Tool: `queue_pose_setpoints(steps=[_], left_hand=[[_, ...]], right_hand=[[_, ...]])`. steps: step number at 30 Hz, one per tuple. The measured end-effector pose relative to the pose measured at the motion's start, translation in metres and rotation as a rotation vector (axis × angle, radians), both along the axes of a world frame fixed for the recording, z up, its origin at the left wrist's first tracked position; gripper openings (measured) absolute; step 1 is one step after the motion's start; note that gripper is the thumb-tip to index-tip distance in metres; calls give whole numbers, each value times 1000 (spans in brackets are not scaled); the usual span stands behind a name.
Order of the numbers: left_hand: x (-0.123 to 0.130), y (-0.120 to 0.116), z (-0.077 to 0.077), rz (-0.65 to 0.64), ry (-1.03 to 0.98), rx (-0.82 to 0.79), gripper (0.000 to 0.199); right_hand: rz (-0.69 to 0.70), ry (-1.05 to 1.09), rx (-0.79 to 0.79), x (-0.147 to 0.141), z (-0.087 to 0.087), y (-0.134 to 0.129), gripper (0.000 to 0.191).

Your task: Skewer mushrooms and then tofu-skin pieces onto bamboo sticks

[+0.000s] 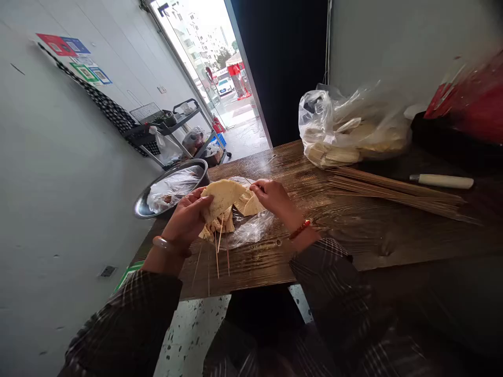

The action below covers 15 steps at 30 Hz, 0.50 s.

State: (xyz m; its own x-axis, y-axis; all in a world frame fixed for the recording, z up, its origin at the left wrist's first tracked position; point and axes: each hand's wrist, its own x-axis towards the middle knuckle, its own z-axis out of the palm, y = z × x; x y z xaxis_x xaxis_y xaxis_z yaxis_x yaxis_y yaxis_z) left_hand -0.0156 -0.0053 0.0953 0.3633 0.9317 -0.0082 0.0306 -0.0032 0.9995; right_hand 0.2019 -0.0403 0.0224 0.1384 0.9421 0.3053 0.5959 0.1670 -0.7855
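My left hand [192, 212] pinches the left end of a flat, pale yellow sheet of food [223, 198], which is folded over. At the sheet's right, my right hand [271, 195] is closed on a thin stick, whose tip shows above the fingers. Below the sheet lie folded pieces on wooden skewers [218, 246], their bare ends pointing toward me. More folded pieces [251, 204] rest behind, between my hands. A clear plastic bag [253, 229] is spread under them on the wooden table.
At the left stands a metal basin [141, 205] with a plastic bag in it. A bag of pale sheets [353, 131], a bundle of loose skewers [393, 191] and a light-handled knife [444, 181] lie on the table [314, 235] at the right. A cart [184, 120] stands beyond.
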Motion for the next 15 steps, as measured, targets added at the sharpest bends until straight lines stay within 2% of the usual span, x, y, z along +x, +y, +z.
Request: queue_pose_setpoints(steps=[2, 4, 6, 11, 15], left_hand=[[7, -4, 1, 25, -88, -38, 29], [16, -8, 0, 34, -163, -68, 30], [26, -11, -4, 14, -212, -85, 31], [42, -8, -24, -42, -228, -70, 37], [39, 2, -36, -31, -154, -7, 40]], right_hand=[[34, 325, 83, -3, -1, 2, 37], [146, 658, 138, -8, -4, 4, 39], [244, 860, 155, -13, -6, 4, 43], [250, 1129, 101, -15, 0, 2, 46], [195, 1226, 96, -12, 4, 1, 42]])
